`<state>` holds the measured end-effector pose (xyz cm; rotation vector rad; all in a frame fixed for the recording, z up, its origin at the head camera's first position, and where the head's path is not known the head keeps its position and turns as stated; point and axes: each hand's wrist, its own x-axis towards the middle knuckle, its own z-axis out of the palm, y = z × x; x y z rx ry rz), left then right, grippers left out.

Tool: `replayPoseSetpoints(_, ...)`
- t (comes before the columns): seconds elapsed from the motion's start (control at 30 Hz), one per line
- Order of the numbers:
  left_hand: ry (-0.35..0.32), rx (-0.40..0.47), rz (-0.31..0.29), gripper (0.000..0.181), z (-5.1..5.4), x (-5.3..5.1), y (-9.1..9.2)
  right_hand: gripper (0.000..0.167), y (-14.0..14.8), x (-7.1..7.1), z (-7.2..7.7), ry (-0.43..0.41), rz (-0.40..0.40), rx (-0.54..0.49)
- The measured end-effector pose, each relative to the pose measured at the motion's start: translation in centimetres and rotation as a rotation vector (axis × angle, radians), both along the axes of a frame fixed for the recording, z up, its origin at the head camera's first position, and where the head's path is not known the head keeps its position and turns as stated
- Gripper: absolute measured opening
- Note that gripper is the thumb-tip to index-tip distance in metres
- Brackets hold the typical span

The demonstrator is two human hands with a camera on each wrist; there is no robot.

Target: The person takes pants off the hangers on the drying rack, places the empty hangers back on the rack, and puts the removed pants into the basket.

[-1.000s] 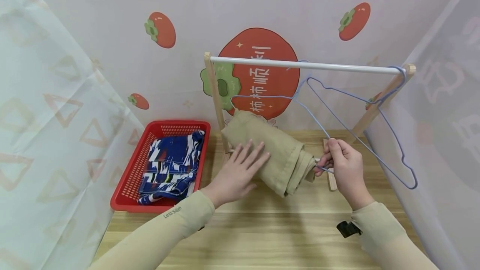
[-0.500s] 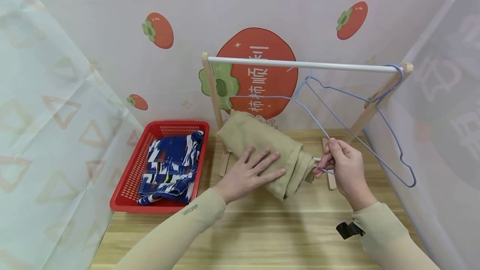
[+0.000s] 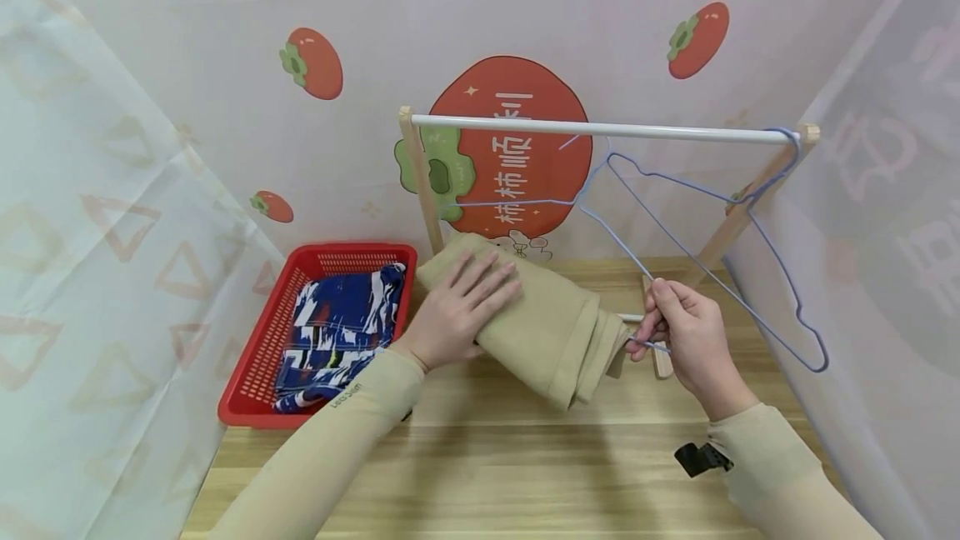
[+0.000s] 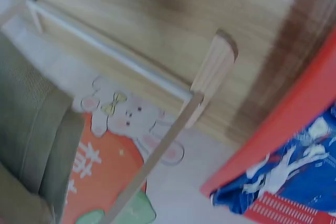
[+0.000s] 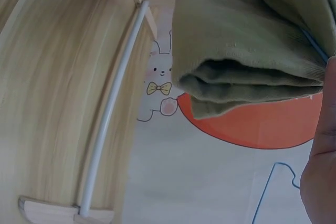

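Note:
A folded khaki garment, apparently trousers (image 3: 551, 315), hangs over the lower bar of a blue wire hanger (image 3: 617, 237), slanting down to the right. My left hand (image 3: 461, 311) rests on its upper left part with fingers spread and fairly straight; the thumb is mostly hidden. At the hanger's right end my right hand (image 3: 686, 327) pinches the wire between thumb and fingers, beside the garment's layered edge. In the right wrist view the garment (image 5: 236, 40) shows its stacked folds, and part of the right hand (image 5: 323, 156) is at the edge.
A white rail (image 3: 600, 128) on wooden posts crosses behind the hands. Another blue hanger (image 3: 776, 252) hangs at its right end. The red basket (image 3: 240, 390) on the left holds a folded blue patterned garment (image 3: 341, 319). Everything stands on a wooden table (image 3: 517, 473).
My left hand has slid up and left along the khaki garment after first shifting right. The garment's left end has dropped slightly leftward with the hanger. The right hand keeps its pinch.

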<state>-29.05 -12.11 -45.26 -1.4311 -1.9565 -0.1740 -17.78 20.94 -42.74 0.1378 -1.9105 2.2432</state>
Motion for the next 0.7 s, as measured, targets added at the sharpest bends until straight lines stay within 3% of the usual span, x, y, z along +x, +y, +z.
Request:
replayPoseSetpoints(0.07,0.030,0.016,-0.024,0.083,0.7,-0.3,-0.3,0.038,0.0,0.0,0.0,-0.008,-0.001,0.013)
replayPoseSetpoints(0.2,0.090,0.043,-0.097,0.049,2.0,-0.8,-0.4,0.039,0.0,0.0,-0.1,-0.018,0.003,0.032)
replayPoseSetpoints(0.33,0.040,0.082,-0.140,0.033,3.0,-0.8,0.0,0.038,0.0,0.1,-0.1,-0.019,0.011,0.035)
replayPoseSetpoints(0.47,-0.014,0.073,-0.119,0.024,4.4,-0.4,0.3,0.039,0.0,0.1,-0.2,-0.019,0.000,0.051)
replayPoseSetpoints(0.7,-0.077,-0.032,-0.063,0.012,7.4,0.4,1.3,0.041,0.4,0.2,-0.3,0.000,-0.038,0.120)
